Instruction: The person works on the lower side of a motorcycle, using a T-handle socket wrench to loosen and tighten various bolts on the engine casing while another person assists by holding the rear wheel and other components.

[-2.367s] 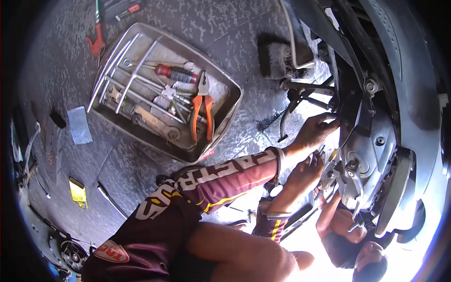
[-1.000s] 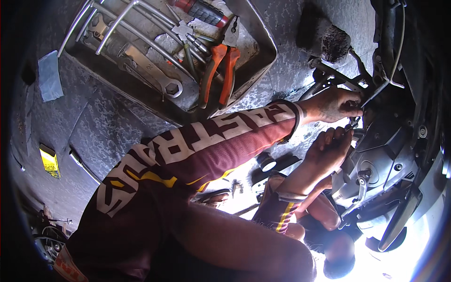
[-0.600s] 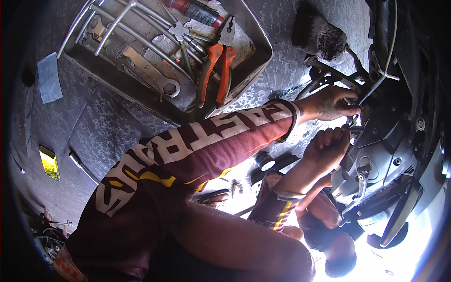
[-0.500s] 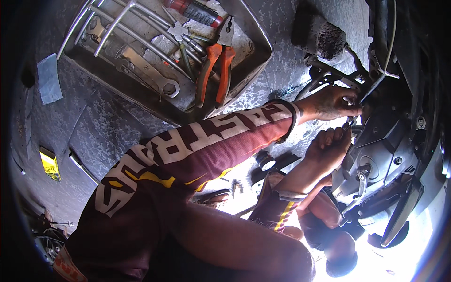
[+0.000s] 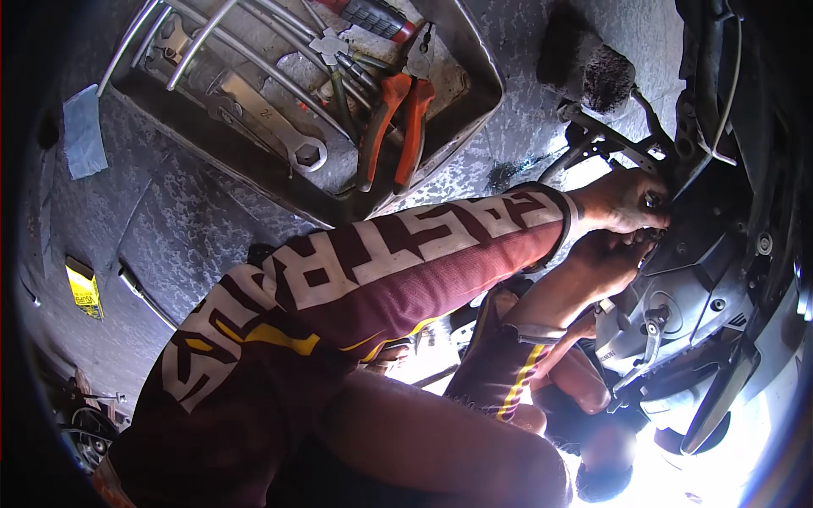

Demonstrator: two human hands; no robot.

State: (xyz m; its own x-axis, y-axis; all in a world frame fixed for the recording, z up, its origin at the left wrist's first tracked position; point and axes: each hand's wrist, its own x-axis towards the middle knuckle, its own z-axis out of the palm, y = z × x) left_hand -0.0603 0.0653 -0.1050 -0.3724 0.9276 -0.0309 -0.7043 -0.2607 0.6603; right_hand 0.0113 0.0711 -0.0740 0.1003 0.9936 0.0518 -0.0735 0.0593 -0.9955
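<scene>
My left hand is closed at the side of a motorcycle engine. A thin pale cable comes down from the upper right to its fingertips, which pinch it. Just below, nearly touching the left, my right hand has its fingers curled in tightly. Whatever it grips is hidden by the fingers and too small to name. Both hands work against the dark upper part of the engine casing, above a metal lever.
A metal tray holds pliers, a wrench, a screwdriver and other tools. A dark block lies beyond the hands. A yellow packet and a blue paper piece lie on the floor. Bright glare fills the lower right.
Both hands have shifted slightly right and drawn closer together. The right hand has risen toward the left, covering the small metal piece that showed between them. The view has moved a little.
</scene>
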